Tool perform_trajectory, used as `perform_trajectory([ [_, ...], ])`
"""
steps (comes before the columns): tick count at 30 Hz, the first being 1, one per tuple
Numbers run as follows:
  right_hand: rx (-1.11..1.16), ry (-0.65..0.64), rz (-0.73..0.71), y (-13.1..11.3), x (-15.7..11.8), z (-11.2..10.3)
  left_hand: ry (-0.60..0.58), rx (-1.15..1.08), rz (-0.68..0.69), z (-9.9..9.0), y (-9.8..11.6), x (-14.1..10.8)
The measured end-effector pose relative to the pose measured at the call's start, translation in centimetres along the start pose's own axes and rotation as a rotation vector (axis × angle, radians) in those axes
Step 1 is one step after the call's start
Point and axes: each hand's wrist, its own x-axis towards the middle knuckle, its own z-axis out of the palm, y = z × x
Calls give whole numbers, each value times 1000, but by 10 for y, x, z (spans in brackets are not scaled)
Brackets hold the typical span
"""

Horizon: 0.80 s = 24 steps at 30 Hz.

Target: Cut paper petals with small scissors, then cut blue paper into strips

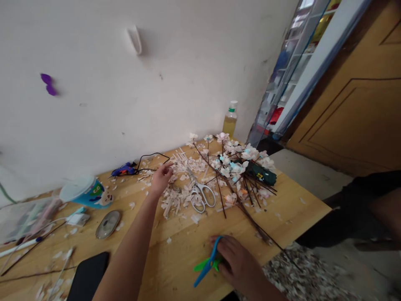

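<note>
In the head view my right hand (239,263) grips small blue-and-green plastic scissors (205,269) near the table's front edge, their blades spread apart. My left hand (162,177) is stretched out over a pile of pale petal-like scraps (175,200), fingers partly extended and apart; nothing shows between them. Right of that hand, silver scissors (203,196) with pale handles lie on the scraps. Beyond them, brown branches (238,202) bear whitish flowers (233,167) with some blue and orange tints.
A dark green bundle (261,173) lies among the branches, with a bottle of yellow liquid (230,121) behind. Leftward are a blue glue gun (125,168), a blue cup (90,192), a metal lid-like disc (108,224), a white charger (77,218) and a black phone (88,276). Scraps litter the floor (300,276).
</note>
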Motion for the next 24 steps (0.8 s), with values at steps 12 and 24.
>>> perform_trajectory([
  [12, 243, 179, 105, -15, 38, 1, 263, -1075, -495, -6, 19, -146],
  [24, 1095, 363, 247, -13, 174, 45, 199, -988, -476, -4, 16, -153],
])
